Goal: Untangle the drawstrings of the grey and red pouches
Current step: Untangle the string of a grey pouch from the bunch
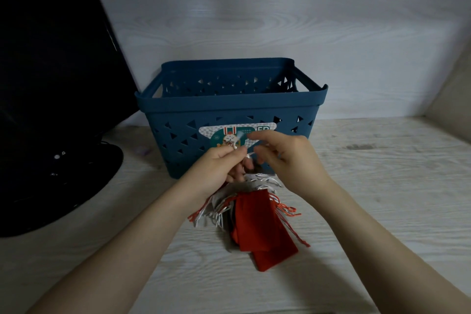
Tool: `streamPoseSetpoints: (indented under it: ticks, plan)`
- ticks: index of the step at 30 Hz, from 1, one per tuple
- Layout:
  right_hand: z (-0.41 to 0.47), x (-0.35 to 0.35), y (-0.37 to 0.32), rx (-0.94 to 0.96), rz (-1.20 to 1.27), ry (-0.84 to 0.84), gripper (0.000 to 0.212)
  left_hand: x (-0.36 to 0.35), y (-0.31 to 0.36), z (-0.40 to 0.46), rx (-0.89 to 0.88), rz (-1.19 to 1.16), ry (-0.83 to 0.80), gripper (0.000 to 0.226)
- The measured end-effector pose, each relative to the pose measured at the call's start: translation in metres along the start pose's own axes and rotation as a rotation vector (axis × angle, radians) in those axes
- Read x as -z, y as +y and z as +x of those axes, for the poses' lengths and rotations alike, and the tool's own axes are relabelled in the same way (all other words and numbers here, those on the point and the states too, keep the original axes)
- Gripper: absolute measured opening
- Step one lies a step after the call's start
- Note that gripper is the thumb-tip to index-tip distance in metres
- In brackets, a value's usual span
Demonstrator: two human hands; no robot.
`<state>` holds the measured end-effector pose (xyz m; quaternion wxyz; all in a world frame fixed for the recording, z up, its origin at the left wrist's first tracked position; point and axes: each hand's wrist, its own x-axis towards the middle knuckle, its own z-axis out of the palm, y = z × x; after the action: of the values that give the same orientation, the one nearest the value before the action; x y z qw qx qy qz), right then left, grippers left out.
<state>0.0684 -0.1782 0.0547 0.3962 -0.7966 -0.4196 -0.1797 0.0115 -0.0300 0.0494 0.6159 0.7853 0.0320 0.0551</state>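
Your left hand [218, 166] pinches the strings [244, 154], your right hand [285, 158] plucks them with curled fingers, pouches [257, 227] dangling above the bench [369, 211] before the basket [229, 107]; a hard tug risks tightening the knot.

– what sort of place is this?
– looks like a home desk: pale wood-grain tabletop [369, 211], a blue plastic storage basket [229, 107] with a cartoon sticker [224, 136], a black monitor [51, 58] by a plain wall [280, 7].
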Motion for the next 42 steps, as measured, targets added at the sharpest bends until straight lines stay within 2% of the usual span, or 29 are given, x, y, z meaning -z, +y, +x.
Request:
streamPoseSetpoints:
  ticks: [5,9,13,15,17,20,24,27,32,35,38,42]
  plan:
    - [-0.009,-0.006,-0.008,-0.013,-0.022,0.027,0.046,-0.001,-0.002,0.002,0.045,-0.152,0.042,0.022]
    - [-0.015,-0.008,-0.014,0.052,0.008,-0.02,0.038,-0.002,-0.006,-0.002,0.034,-0.231,0.002,0.018]
    - [-0.014,-0.002,-0.009,-0.026,0.079,-0.117,0.026,0.001,-0.004,-0.005,-0.005,-0.225,-0.023,0.015]
    - [-0.011,0.002,-0.006,-0.132,0.235,-0.151,0.016,0.004,-0.001,-0.005,-0.045,-0.173,-0.006,0.012]
    - [-0.009,0.003,-0.003,-0.203,0.369,-0.152,0.024,0.006,0.001,-0.004,-0.089,-0.116,0.015,0.01]
    - [-0.008,0.002,0.0,-0.158,0.278,-0.145,0.028,0.006,0.001,-0.003,-0.14,-0.079,0.038,0.01]
    - [-0.006,0.0,0.003,-0.136,0.119,-0.128,0.013,0.004,-0.002,-0.002,-0.236,0.003,0.085,0.027]
    - [-0.005,0.003,0.002,-0.139,0.048,-0.127,0.009,0.001,-0.002,-0.005,-0.263,0.024,0.127,0.027]
    - [-0.006,0.005,-0.003,-0.224,0.087,-0.119,0.009,-0.001,-0.003,-0.005,-0.345,0.185,0.206,0.027]
    - [-0.006,0.006,-0.006,-0.278,0.133,-0.086,0.012,-0.004,-0.002,-0.006,-0.458,0.261,0.273,0.027]
    - [-0.006,0.007,-0.01,-0.296,0.171,-0.071,0.014,-0.006,0.001,-0.007,-0.531,0.329,0.313,0.008]
    - [-0.009,0.005,-0.015,-0.307,0.18,-0.045,0.012,-0.007,0.005,-0.007,-0.592,0.474,0.346,0.004]
